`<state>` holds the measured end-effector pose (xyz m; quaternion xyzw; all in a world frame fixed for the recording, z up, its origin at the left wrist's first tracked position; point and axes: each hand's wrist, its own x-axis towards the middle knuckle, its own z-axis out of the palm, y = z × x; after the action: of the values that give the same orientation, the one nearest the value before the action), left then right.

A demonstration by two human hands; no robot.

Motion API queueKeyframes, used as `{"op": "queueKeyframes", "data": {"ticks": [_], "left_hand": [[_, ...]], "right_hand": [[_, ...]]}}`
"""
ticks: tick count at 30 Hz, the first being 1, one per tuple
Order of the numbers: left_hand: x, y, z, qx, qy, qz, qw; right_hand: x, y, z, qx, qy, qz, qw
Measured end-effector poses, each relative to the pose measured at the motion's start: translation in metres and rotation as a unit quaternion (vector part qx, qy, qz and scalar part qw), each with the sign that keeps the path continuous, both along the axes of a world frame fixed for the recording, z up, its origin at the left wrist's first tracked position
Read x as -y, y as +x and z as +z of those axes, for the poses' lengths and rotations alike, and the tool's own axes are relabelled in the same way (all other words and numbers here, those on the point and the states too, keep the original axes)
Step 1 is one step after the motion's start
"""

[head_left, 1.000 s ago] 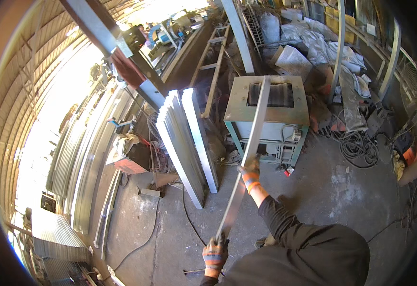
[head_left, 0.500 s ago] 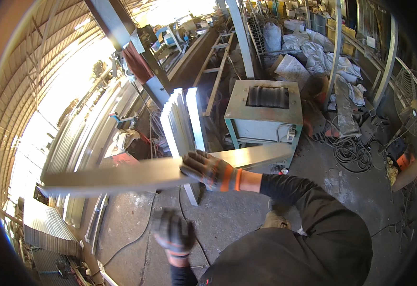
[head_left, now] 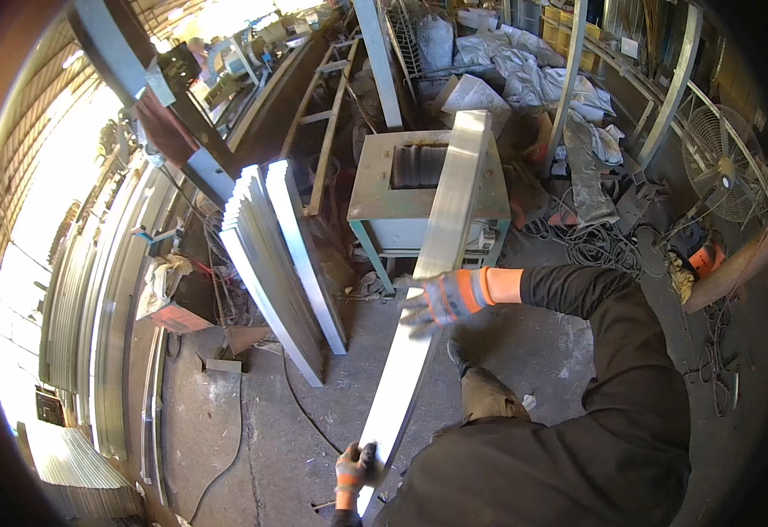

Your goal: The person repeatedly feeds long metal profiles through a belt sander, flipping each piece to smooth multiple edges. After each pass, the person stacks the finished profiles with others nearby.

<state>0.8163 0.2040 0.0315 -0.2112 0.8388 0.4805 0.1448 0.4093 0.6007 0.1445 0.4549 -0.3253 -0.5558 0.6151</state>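
A long, shiny rectangular metal bar point(head_left: 450, 211) slants up and away from my body, its far end over the machine. My right hand point(head_left: 450, 300), in a grey and orange work glove, grips it around the middle, with fingers across its upper face. Lower down, near the bar's near end, my left hand point(head_left: 353, 467) is closed on its left edge in a matching glove. To the left, several similar metal bars point(head_left: 265, 272) stand upright in a tight row. One more upright bar point(head_left: 307, 259) stands just right of that row, slightly apart.
A box-shaped machine point(head_left: 375, 184) on green legs stands ahead, partly behind the bar. Long metal lengths point(head_left: 129, 299) lie at far left. Cables point(head_left: 608, 246) are coiled on the floor at right, near a fan point(head_left: 725, 167). A thin cable point(head_left: 305, 404) crosses the floor.
The bar has swung from lying crosswise to pointing ahead. My left hand, previously off the bar and blurred, now holds its near end. The view has shifted to the right.
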Motion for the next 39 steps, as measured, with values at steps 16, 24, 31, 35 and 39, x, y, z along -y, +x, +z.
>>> {"op": "queueKeyframes", "data": {"ticks": [16, 24, 31, 35, 39], "left_hand": [[-0.265, -0.569, -0.174, 0.126, 0.37, 0.013, 0.92], [-0.325, -0.707, -0.192, 0.258, 0.495, 0.054, 0.828], [-0.273, -0.556, -0.225, 0.279, 0.503, 0.041, 0.817], [-0.221, -0.436, -0.215, 0.298, 0.596, 0.028, 0.745], [-0.171, -0.313, -0.2, 0.317, 0.554, 0.049, 0.768]], "right_hand": [[-0.094, -0.531, -0.203, 0.594, -0.656, -0.268, 0.38], [-0.133, -0.66, -0.197, 0.532, -0.658, -0.411, 0.339], [-0.087, -0.511, -0.201, 0.549, -0.66, -0.379, 0.345], [-0.046, -0.397, -0.203, 0.602, -0.641, -0.365, 0.307], [-0.006, -0.269, -0.21, 0.606, -0.651, -0.33, 0.316]]}}
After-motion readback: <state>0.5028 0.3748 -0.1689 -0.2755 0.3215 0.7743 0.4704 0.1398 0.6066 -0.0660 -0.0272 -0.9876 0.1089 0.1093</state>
